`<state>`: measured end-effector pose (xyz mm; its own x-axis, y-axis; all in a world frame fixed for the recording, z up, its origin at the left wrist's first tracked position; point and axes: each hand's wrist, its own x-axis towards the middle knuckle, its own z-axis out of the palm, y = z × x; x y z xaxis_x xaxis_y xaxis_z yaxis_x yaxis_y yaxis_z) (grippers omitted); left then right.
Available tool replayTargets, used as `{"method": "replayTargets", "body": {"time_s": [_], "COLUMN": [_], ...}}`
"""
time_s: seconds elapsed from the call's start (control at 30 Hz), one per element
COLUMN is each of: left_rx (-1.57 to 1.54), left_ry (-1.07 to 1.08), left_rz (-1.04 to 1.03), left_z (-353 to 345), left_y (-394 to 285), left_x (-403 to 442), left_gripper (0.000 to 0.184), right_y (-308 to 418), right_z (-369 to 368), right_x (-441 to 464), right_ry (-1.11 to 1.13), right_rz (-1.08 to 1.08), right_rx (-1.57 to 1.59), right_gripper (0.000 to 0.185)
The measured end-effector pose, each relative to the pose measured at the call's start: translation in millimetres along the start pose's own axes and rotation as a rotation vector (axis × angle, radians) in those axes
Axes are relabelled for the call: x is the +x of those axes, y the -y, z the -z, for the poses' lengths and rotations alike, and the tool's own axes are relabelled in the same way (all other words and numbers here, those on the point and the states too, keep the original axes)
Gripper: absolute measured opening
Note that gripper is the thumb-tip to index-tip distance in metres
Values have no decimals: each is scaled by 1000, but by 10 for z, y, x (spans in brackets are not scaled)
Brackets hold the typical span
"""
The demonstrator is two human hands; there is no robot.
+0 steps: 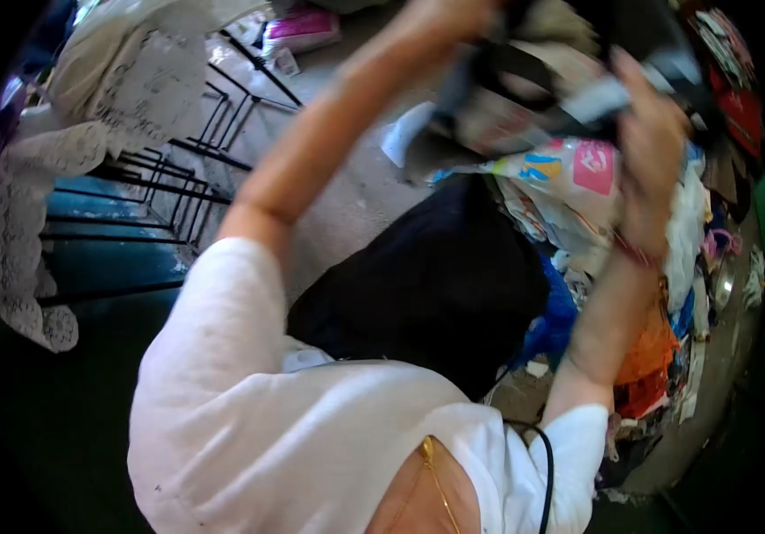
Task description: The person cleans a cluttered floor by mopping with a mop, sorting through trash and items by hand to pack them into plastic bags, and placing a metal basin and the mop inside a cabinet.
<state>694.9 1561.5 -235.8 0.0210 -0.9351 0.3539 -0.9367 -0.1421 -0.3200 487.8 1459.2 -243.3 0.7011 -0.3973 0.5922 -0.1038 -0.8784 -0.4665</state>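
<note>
At the top edge, my left hand (467, 16) is mostly cut off and its fingers are hidden beside a blurred dark item. My right hand (654, 133) is raised at the upper right against dark material with a pale grey band (598, 100); motion smears its fingers, so its grip is unclear. Below the hands lies a printed plastic bag (569, 173) with a pink patch. Black cloth (427, 276) spreads in front of my white shirt.
On the left stands a black wire rack (160, 191) beside lace-edged pale cloth (53, 165). Mixed scraps are heaped at the right, with orange cloth (649, 351) and blue plastic (553, 311). A pink and white packet (302, 31) rests on the floor near the top.
</note>
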Motion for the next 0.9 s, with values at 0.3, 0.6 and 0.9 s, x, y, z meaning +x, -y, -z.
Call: {"method": "replayTargets", "body": {"time_s": [0.3, 0.6, 0.9], "left_rx": [-298, -365, -587], "left_ry": [246, 119, 393], "left_rz": [1045, 264, -189], "left_z": [-1840, -2174, -2859], "left_y": [1995, -847, -2400], "left_x": [-2253, -1205, -41], "left_gripper": [48, 55, 84], "right_y": [317, -2116, -1281], "right_z": [-1044, -583, -560], "right_x": [182, -2909, -5264], "right_ry": [476, -115, -300], "right_rz": [64, -895, -1733], "right_rx": [818, -219, -390], "right_gripper": [50, 44, 94]}}
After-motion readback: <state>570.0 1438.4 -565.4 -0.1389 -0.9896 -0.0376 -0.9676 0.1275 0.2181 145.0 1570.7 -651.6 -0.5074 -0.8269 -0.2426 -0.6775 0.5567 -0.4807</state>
